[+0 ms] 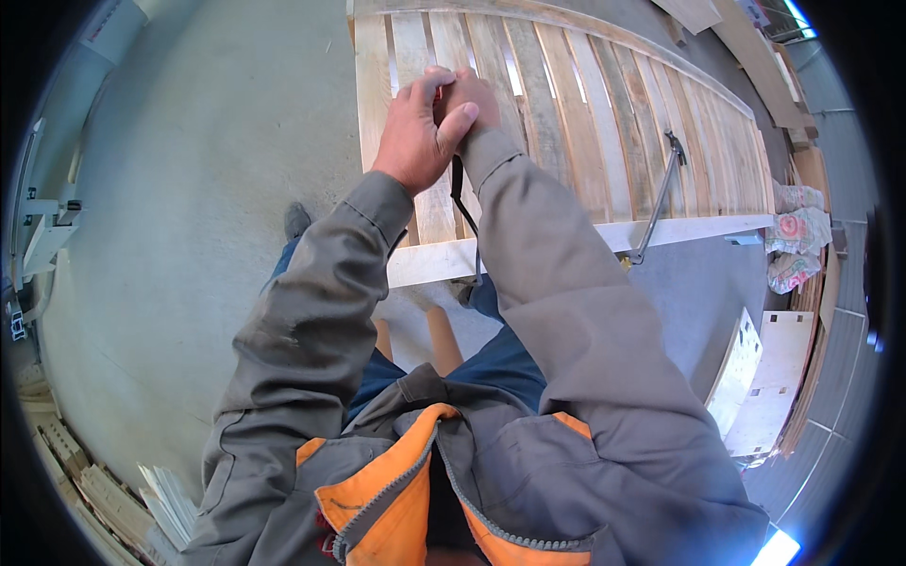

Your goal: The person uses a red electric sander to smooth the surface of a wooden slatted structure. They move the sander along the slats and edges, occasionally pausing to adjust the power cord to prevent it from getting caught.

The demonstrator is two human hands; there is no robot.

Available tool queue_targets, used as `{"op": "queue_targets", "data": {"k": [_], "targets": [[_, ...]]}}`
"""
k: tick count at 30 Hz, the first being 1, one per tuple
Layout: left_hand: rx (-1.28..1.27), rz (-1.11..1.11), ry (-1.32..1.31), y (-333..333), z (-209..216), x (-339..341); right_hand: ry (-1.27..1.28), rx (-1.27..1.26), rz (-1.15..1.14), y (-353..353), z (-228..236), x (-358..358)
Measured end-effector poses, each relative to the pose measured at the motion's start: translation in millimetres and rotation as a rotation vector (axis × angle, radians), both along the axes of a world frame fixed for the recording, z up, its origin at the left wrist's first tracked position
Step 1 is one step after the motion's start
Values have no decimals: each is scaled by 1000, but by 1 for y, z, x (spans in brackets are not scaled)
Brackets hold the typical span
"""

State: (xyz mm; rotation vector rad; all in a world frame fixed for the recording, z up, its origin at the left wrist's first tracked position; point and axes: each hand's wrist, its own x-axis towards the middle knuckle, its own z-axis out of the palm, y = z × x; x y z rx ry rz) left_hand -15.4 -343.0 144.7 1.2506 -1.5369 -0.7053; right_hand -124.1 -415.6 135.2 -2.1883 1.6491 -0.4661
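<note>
Both my hands are together over the left part of a slatted wooden panel (434,222). My left hand (415,137) is closed, its fingers curled over towards my right hand (467,99). Also closed, the right hand is partly hidden behind the left thumb. A small red part (438,92) shows between them; the rest of what they grip is hidden. Below the hands, a thin black cord or strip (461,198) runs down past the panel's near edge. Farther right, a long metal tool with a dark head (673,146) lies across the slats and reaches over the near edge.
Wooden boards (755,57) lean at the far right, with printed bags (800,231) nearer. White panels with square holes (769,377) stand at the right. Wood offcuts (113,500) lie at the lower left, and white machinery (47,231) stands at the left edge.
</note>
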Motion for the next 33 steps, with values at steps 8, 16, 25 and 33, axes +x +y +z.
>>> {"op": "queue_targets", "data": {"k": [8, 16, 25, 33], "targets": [[34, 3, 11, 49, 8, -23, -357, 164, -121, 46, -10, -26], [50, 62, -20, 90, 11, -25, -107, -123, 44, 98, -10, -26], [65, 58, -42, 122, 25, -31, -81, -37, 192, 121, -28, -41], [21, 12, -12, 76, 21, -22, 291, -231, 205, 89, -10, -26]]}}
